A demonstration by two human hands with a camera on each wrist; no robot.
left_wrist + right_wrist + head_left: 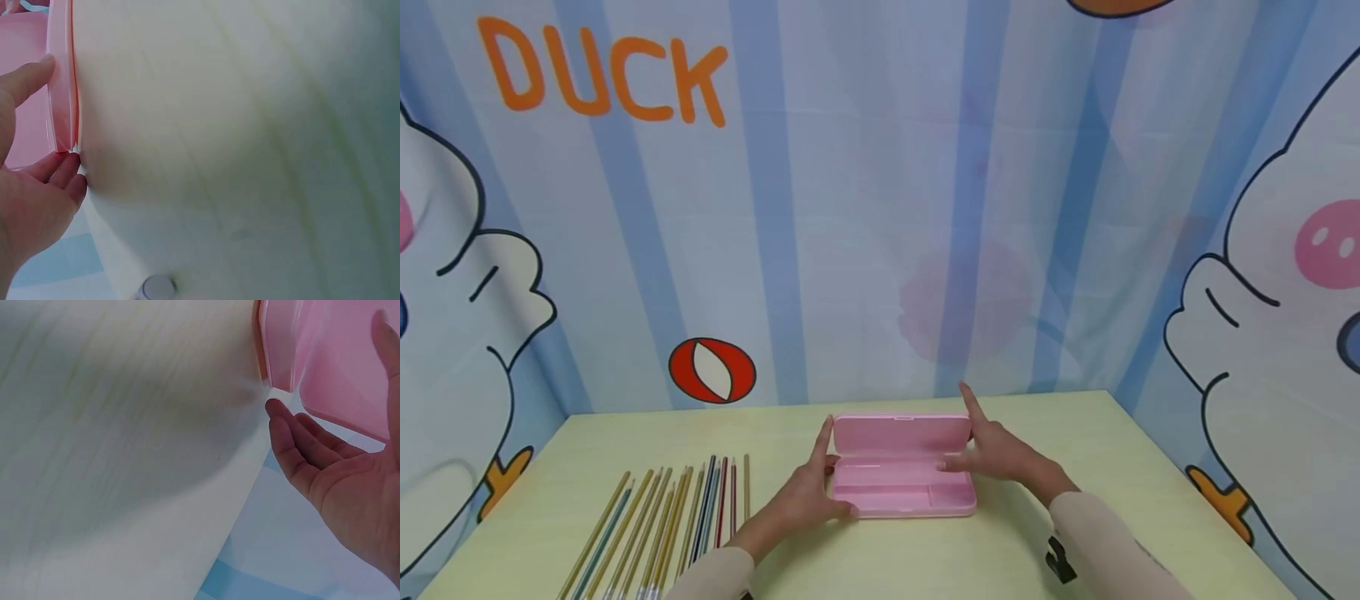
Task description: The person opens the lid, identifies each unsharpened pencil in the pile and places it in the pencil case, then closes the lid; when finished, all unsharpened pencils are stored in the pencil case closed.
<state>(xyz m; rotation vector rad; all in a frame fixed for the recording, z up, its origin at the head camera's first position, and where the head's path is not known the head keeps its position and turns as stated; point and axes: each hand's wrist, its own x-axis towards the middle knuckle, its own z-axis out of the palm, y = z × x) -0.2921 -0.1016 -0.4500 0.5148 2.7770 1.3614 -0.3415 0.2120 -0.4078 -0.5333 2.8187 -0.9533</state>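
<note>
A pink pencil case (880, 477) lies on the table with its lid (898, 435) raised at the back, and no pencils show inside it. At its left end my left hand (801, 497) holds the case, thumb on the front rim and fingers at the side, as the left wrist view also shows. My right hand (1003, 454) is at the right end, its index finger pointing up beside the lid and its thumb over the interior. In the right wrist view its other fingertips (275, 407) stand slightly apart from the case's corner.
Several pencils (658, 529), mostly gold with some blue, teal and red ones, lie side by side on the pale yellow table (1075, 425), left of the case. A striped curtain (865, 208) with cartoon prints hangs behind the table.
</note>
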